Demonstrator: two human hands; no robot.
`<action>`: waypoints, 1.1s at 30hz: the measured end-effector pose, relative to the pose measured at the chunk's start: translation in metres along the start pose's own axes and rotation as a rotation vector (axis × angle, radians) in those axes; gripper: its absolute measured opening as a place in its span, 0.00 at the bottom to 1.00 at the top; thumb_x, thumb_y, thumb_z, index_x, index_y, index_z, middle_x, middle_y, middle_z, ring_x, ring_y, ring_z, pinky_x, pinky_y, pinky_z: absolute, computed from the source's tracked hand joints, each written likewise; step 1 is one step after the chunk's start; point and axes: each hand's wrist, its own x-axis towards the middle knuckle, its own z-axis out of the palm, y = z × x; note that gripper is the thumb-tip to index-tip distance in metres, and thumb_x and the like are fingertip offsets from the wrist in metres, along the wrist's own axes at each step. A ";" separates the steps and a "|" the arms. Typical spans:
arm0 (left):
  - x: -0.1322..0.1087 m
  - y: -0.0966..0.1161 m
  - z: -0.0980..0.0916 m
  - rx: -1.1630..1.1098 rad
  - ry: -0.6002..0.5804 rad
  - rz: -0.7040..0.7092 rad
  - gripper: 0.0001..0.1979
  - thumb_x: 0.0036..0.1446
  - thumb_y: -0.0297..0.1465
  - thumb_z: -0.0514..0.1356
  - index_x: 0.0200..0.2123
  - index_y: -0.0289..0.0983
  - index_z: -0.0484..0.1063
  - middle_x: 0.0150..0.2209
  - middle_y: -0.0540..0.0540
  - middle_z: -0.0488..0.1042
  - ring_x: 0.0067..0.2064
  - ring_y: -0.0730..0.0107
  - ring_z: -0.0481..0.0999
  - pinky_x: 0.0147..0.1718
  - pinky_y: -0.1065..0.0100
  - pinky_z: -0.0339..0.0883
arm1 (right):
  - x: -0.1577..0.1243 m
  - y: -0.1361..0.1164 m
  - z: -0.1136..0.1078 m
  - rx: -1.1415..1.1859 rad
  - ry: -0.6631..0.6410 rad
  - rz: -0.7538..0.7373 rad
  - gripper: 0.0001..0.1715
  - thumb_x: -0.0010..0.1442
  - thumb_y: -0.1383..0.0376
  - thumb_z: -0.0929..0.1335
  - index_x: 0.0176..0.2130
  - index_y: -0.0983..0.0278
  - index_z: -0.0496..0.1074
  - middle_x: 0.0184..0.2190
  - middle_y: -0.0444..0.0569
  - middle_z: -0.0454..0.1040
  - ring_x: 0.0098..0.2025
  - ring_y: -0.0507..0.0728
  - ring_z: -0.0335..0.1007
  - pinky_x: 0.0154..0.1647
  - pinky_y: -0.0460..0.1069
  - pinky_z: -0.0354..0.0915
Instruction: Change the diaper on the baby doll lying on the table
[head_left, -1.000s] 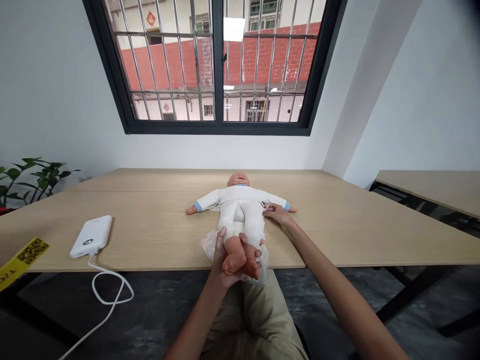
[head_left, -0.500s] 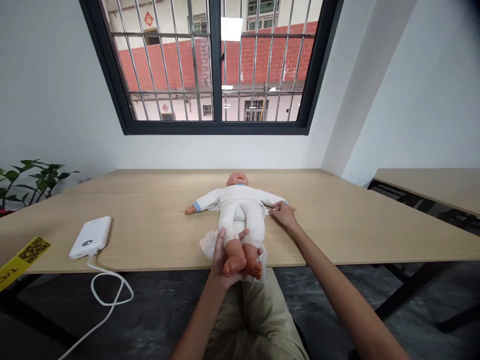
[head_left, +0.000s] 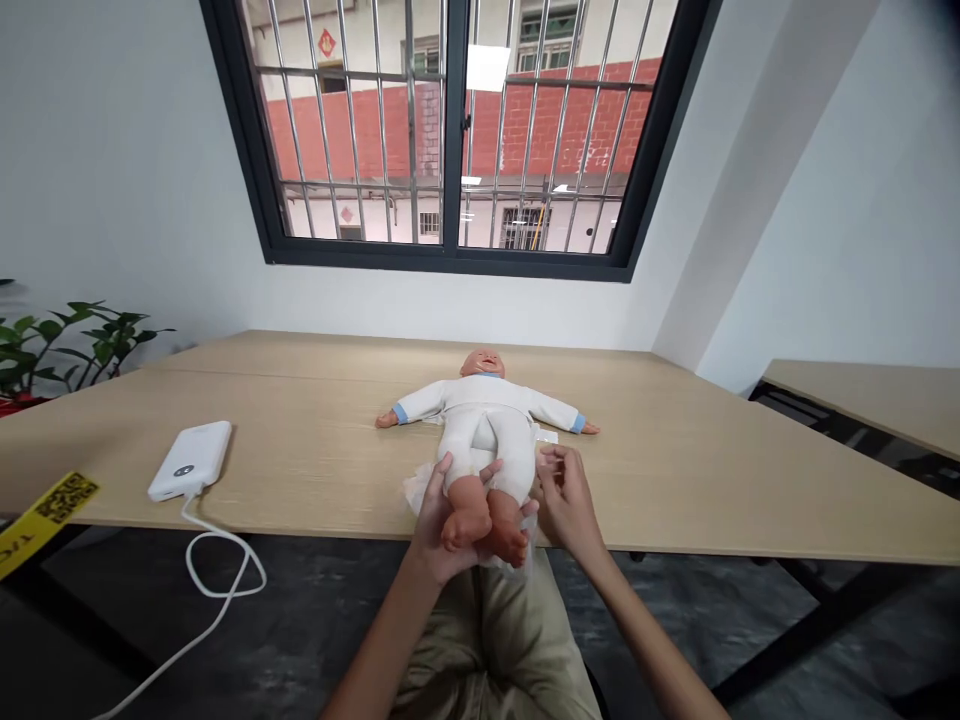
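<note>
A baby doll [head_left: 484,415] in a white romper with blue cuffs lies on its back on the wooden table [head_left: 315,450], head toward the window, arms spread. My left hand [head_left: 442,525] is closed around both bare feet of the doll at the table's front edge, lifting them slightly. A white crinkled diaper [head_left: 420,490] lies under the doll's legs. My right hand [head_left: 566,495] hovers beside the doll's right hip, fingers loosely curled and apart, holding nothing I can make out. A small white tab [head_left: 546,436] lies by the doll's side.
A white power bank [head_left: 191,460] with a white cable [head_left: 214,575] hanging off the edge lies on the table at left. A yellow tag [head_left: 45,510] is at far left, a green plant [head_left: 67,340] behind it. A second table [head_left: 862,395] stands at right. A barred window is behind.
My right hand has come back from the doll's outstretched arm to the side of its hip near the table edge. The left hand keeps its hold on the feet. The view shifted slightly.
</note>
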 end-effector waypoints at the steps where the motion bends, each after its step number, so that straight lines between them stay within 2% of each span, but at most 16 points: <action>1: -0.001 0.003 0.004 0.009 -0.007 -0.004 0.33 0.60 0.54 0.47 0.55 0.37 0.70 0.45 0.37 0.77 0.48 0.48 0.76 0.48 0.50 0.65 | -0.009 -0.004 -0.002 0.077 -0.080 0.082 0.20 0.62 0.48 0.62 0.43 0.60 0.61 0.38 0.51 0.69 0.39 0.58 0.68 0.44 0.54 0.66; 4: -0.001 0.010 0.011 0.047 -0.018 -0.026 0.35 0.61 0.53 0.47 0.61 0.34 0.63 0.40 0.37 0.78 0.41 0.55 0.78 0.46 0.54 0.68 | -0.022 -0.013 -0.005 0.258 -0.231 0.268 0.27 0.59 0.42 0.63 0.45 0.60 0.59 0.31 0.47 0.71 0.33 0.57 0.70 0.39 0.53 0.67; 7: 0.000 0.009 0.012 0.047 0.023 -0.054 0.34 0.62 0.50 0.48 0.60 0.30 0.64 0.37 0.38 0.79 0.35 0.60 0.79 0.42 0.60 0.70 | -0.020 -0.017 -0.002 0.315 -0.185 0.288 0.37 0.53 0.42 0.68 0.51 0.60 0.56 0.32 0.46 0.72 0.36 0.58 0.71 0.39 0.52 0.67; 10: -0.001 0.007 0.009 0.049 0.080 -0.074 0.32 0.62 0.48 0.51 0.57 0.28 0.67 0.37 0.36 0.79 0.34 0.61 0.79 0.39 0.63 0.72 | -0.015 -0.016 0.002 0.416 -0.171 0.328 0.43 0.48 0.48 0.72 0.54 0.60 0.54 0.35 0.47 0.75 0.39 0.58 0.72 0.40 0.51 0.68; 13: -0.005 0.010 0.007 0.102 0.193 -0.038 0.25 0.61 0.42 0.56 0.51 0.27 0.70 0.34 0.37 0.79 0.32 0.60 0.80 0.36 0.65 0.72 | -0.011 -0.012 0.001 0.447 -0.152 0.443 0.37 0.43 0.54 0.74 0.49 0.59 0.59 0.34 0.46 0.75 0.37 0.58 0.73 0.37 0.50 0.68; 16: -0.013 0.024 0.005 0.101 0.330 0.047 0.18 0.61 0.34 0.57 0.50 0.27 0.68 0.40 0.34 0.79 0.41 0.56 0.81 0.42 0.62 0.72 | -0.004 -0.003 -0.006 0.429 -0.108 0.534 0.27 0.44 0.57 0.71 0.44 0.59 0.63 0.34 0.44 0.75 0.35 0.57 0.72 0.33 0.49 0.67; 18: -0.019 0.038 0.005 0.104 0.349 0.093 0.18 0.60 0.31 0.56 0.51 0.27 0.67 0.43 0.32 0.78 0.47 0.55 0.79 0.47 0.61 0.71 | 0.003 0.003 -0.015 0.408 -0.078 0.557 0.24 0.44 0.58 0.69 0.42 0.58 0.65 0.37 0.45 0.75 0.36 0.58 0.73 0.32 0.49 0.68; 22: -0.030 0.071 -0.001 0.269 0.355 0.196 0.20 0.57 0.27 0.55 0.52 0.22 0.68 0.42 0.33 0.79 0.48 0.57 0.79 0.48 0.65 0.71 | 0.014 0.003 -0.034 0.339 -0.146 0.473 0.23 0.43 0.58 0.71 0.41 0.60 0.68 0.40 0.47 0.75 0.41 0.59 0.72 0.38 0.50 0.69; 25: -0.035 0.088 -0.008 0.458 0.413 0.262 0.18 0.55 0.24 0.58 0.49 0.27 0.72 0.40 0.38 0.80 0.44 0.63 0.80 0.44 0.73 0.72 | 0.017 -0.006 -0.045 0.307 -0.217 0.432 0.22 0.43 0.60 0.72 0.40 0.61 0.69 0.40 0.49 0.75 0.43 0.60 0.72 0.42 0.50 0.68; 28: -0.036 0.094 -0.016 0.614 0.484 0.277 0.13 0.53 0.25 0.61 0.44 0.32 0.77 0.39 0.43 0.81 0.41 0.67 0.81 0.39 0.76 0.72 | 0.021 -0.010 -0.052 0.227 -0.212 0.428 0.20 0.43 0.61 0.73 0.38 0.61 0.70 0.40 0.51 0.76 0.43 0.61 0.72 0.42 0.51 0.68; 33: -0.034 0.087 -0.025 0.691 0.434 0.320 0.06 0.49 0.25 0.65 0.34 0.32 0.79 0.36 0.42 0.81 0.38 0.65 0.80 0.39 0.75 0.71 | 0.029 0.002 -0.061 0.066 -0.246 0.368 0.21 0.46 0.60 0.71 0.41 0.63 0.69 0.40 0.54 0.76 0.44 0.62 0.73 0.44 0.53 0.69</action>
